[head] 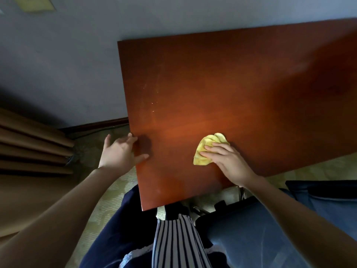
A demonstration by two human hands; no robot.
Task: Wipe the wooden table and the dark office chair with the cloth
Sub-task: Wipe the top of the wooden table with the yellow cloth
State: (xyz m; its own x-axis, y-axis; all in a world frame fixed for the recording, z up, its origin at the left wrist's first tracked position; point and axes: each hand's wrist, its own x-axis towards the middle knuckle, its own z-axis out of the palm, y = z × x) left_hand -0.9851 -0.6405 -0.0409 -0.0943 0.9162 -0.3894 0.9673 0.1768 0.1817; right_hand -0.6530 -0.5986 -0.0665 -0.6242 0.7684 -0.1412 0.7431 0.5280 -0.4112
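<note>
A reddish-brown wooden table (231, 84) fills the middle and right of the view. A crumpled yellow cloth (206, 147) lies on its near part, and my right hand (226, 159) presses down on it with fingers spread over the cloth. My left hand (121, 151) rests against the table's left edge, fingers apart, thumb on the tabletop, holding nothing. The dark office chair (257, 225) with a blue-grey seat stands at the lower right, partly under the table's near edge and partly hidden by my right forearm.
A grey-blue wall (67, 64) runs behind and left of the table, with a dark baseboard at its foot. Brown curtain folds (29, 147) hang at the left. Pale patterned floor shows between the curtain and the table. My dark skirt and striped garment fill the bottom centre.
</note>
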